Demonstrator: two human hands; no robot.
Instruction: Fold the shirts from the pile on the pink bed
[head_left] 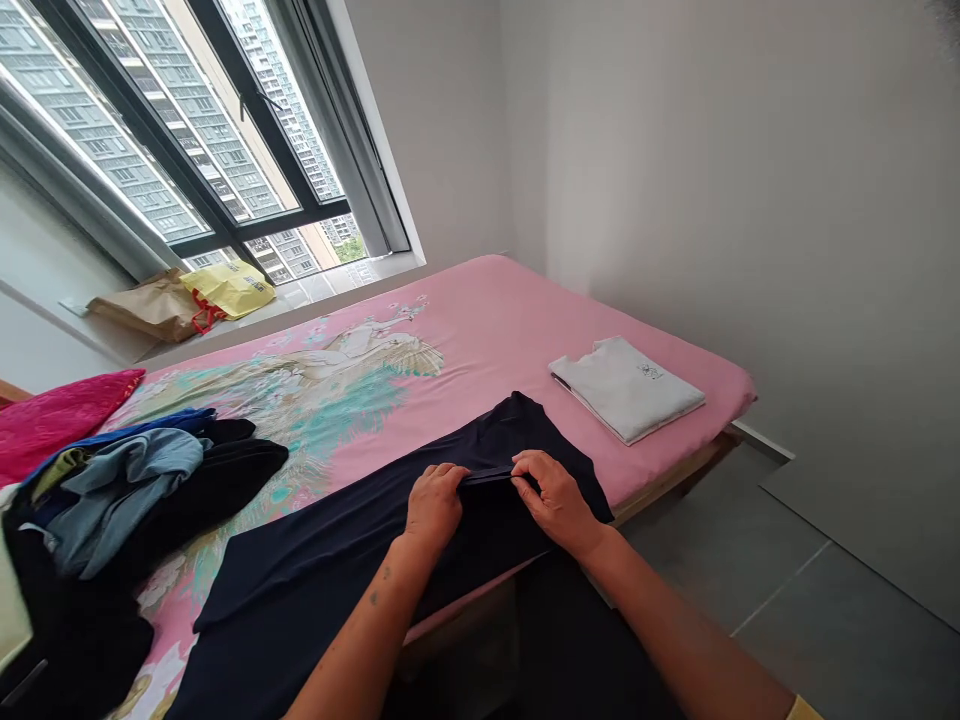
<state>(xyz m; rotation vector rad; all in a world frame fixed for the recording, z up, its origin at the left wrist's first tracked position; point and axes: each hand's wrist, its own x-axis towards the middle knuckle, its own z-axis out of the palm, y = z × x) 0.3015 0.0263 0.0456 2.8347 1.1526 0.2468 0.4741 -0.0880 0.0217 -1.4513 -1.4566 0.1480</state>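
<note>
A dark navy garment (322,570) lies spread over the near edge of the bed with the pink sheet (487,330). My left hand (433,505) and my right hand (555,497) sit side by side on its middle. Both are closed, pinching a raised fold of the navy cloth between them. Part of the garment hangs down over the bed's edge beneath my arms.
A folded white T-shirt (626,387) lies near the bed's right end. A heap of loose clothes (112,500) covers the left side, with a pink cloth (52,415) behind it. Paper bags (191,297) rest on the window sill. A grey wall stands right; tiled floor lies below.
</note>
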